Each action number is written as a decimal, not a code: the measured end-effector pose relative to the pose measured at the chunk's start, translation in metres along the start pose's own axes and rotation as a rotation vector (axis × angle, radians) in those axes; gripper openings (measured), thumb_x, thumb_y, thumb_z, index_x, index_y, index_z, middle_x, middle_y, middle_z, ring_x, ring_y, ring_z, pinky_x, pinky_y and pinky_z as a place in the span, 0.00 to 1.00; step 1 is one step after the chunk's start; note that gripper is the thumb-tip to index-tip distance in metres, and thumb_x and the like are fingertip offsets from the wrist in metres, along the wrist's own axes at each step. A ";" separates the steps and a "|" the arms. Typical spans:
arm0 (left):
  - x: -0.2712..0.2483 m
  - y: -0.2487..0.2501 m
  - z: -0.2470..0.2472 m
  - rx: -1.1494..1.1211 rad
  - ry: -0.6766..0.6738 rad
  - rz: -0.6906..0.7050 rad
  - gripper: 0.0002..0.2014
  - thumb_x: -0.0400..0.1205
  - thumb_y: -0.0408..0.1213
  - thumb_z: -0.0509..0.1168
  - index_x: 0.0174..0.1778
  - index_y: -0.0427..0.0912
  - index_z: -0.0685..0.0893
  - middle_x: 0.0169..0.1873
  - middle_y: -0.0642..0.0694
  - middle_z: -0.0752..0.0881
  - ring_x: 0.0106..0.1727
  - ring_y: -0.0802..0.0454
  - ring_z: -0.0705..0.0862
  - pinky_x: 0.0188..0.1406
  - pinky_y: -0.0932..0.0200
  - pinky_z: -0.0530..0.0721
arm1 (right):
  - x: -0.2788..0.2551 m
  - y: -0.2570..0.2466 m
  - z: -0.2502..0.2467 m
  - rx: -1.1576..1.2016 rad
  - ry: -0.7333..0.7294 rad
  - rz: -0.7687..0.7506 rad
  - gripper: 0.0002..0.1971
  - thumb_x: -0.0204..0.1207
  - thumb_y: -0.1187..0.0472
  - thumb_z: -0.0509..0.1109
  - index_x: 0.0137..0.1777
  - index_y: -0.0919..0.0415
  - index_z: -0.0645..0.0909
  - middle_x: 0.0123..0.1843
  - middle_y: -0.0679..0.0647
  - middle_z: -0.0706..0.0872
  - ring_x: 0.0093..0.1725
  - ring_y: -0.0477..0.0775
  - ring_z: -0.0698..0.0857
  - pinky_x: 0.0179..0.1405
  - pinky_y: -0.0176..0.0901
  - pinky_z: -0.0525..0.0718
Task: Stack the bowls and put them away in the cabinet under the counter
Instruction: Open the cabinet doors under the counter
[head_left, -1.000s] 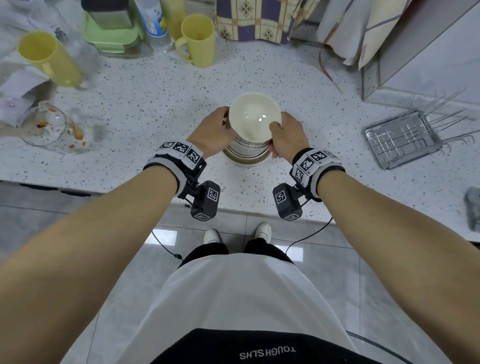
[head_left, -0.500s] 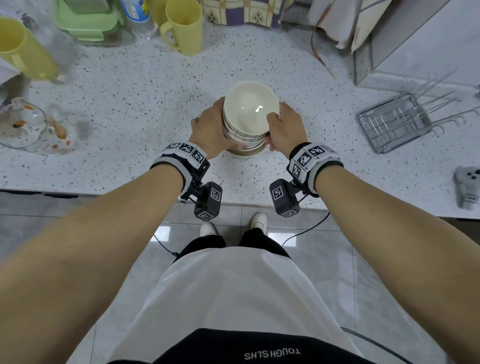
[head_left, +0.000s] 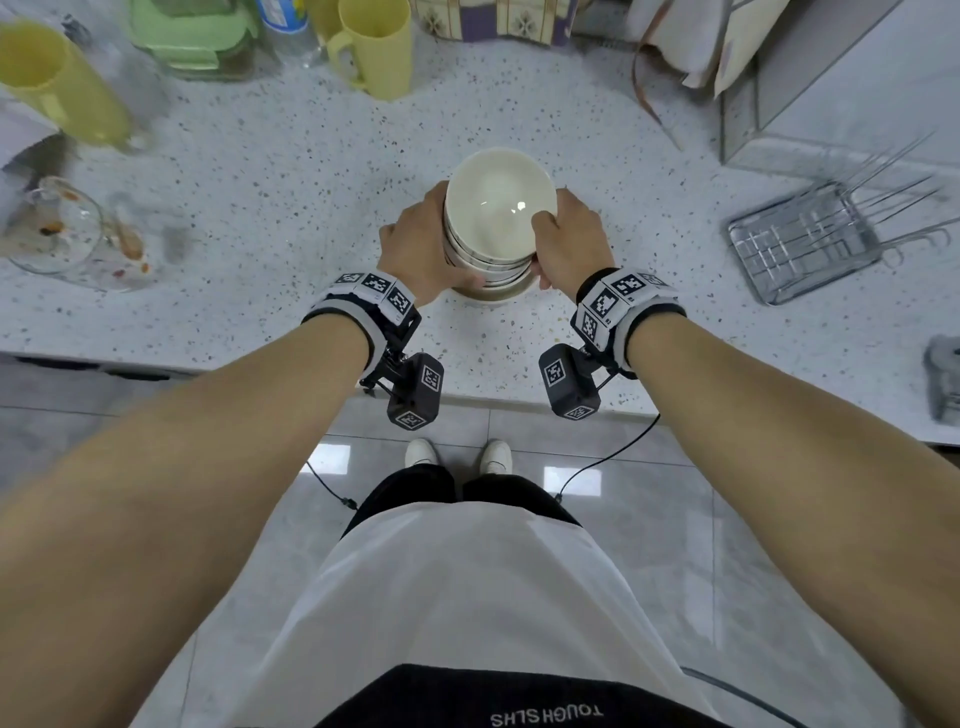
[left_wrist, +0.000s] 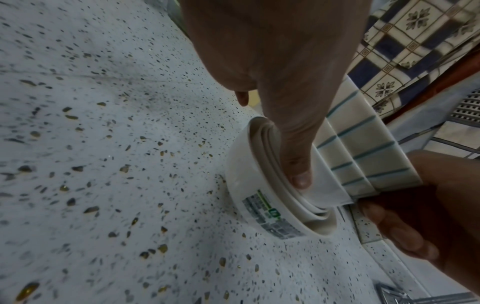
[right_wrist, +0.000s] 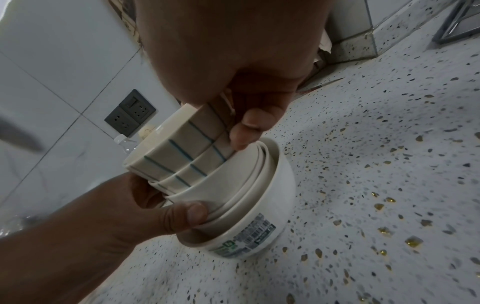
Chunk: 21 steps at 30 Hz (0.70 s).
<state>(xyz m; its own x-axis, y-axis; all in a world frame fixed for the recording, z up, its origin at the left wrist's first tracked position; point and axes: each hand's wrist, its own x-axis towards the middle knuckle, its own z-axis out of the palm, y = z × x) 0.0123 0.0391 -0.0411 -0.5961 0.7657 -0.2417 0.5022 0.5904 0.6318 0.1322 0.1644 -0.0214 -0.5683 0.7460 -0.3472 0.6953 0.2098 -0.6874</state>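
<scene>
A stack of several nested bowls (head_left: 496, 218) stands on the speckled counter (head_left: 260, 182), near its front edge. The top bowls are cream with blue stripes (right_wrist: 179, 154); plain white ones sit below. All nest in a larger white bowl with a printed label (left_wrist: 249, 185). My left hand (head_left: 423, 244) grips the stack's left side, its thumb (left_wrist: 296, 164) pressed on a white bowl just above the big bowl's rim. My right hand (head_left: 563, 239) grips the right side, fingers (right_wrist: 249, 127) curled on the striped bowls. The labelled bowl's base (right_wrist: 270, 207) looks to rest on the counter.
Two yellow mugs (head_left: 379, 47) (head_left: 57, 83), a green lidded box (head_left: 192, 36) and a patterned cloth (head_left: 493, 21) stand at the back. A stained glass jug (head_left: 67, 234) is at the left, a wire rack (head_left: 810, 244) at the right. The counter edge (head_left: 467, 402) drops to tiled floor.
Both hands keep the same hold on the stack, which stays at the same spot on the counter. Only the head view has shifted a little.
</scene>
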 end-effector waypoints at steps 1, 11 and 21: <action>-0.001 0.001 0.001 -0.005 0.004 -0.007 0.53 0.64 0.46 0.84 0.82 0.45 0.62 0.73 0.46 0.78 0.75 0.42 0.75 0.72 0.42 0.65 | 0.002 0.001 -0.001 0.004 -0.005 -0.007 0.19 0.77 0.56 0.53 0.61 0.65 0.74 0.49 0.68 0.87 0.30 0.62 0.87 0.26 0.50 0.86; -0.026 -0.022 0.013 -0.063 0.017 -0.092 0.55 0.66 0.50 0.82 0.85 0.47 0.57 0.80 0.50 0.70 0.81 0.46 0.68 0.77 0.38 0.58 | 0.000 0.026 0.000 0.278 0.041 -0.006 0.25 0.85 0.42 0.50 0.69 0.58 0.75 0.41 0.57 0.86 0.28 0.51 0.84 0.23 0.42 0.80; -0.112 -0.131 0.009 0.194 0.001 -0.046 0.33 0.83 0.37 0.63 0.85 0.44 0.60 0.83 0.43 0.65 0.84 0.42 0.63 0.80 0.39 0.59 | -0.074 0.064 0.054 -0.020 0.044 0.058 0.17 0.75 0.51 0.56 0.41 0.59 0.85 0.38 0.62 0.90 0.41 0.69 0.88 0.46 0.67 0.88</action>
<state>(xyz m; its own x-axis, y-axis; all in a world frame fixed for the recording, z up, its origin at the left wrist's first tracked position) 0.0190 -0.1221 -0.1034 -0.6219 0.7364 -0.2665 0.5857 0.6632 0.4659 0.1951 0.0881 -0.0743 -0.5072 0.7841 -0.3577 0.7354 0.1773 -0.6541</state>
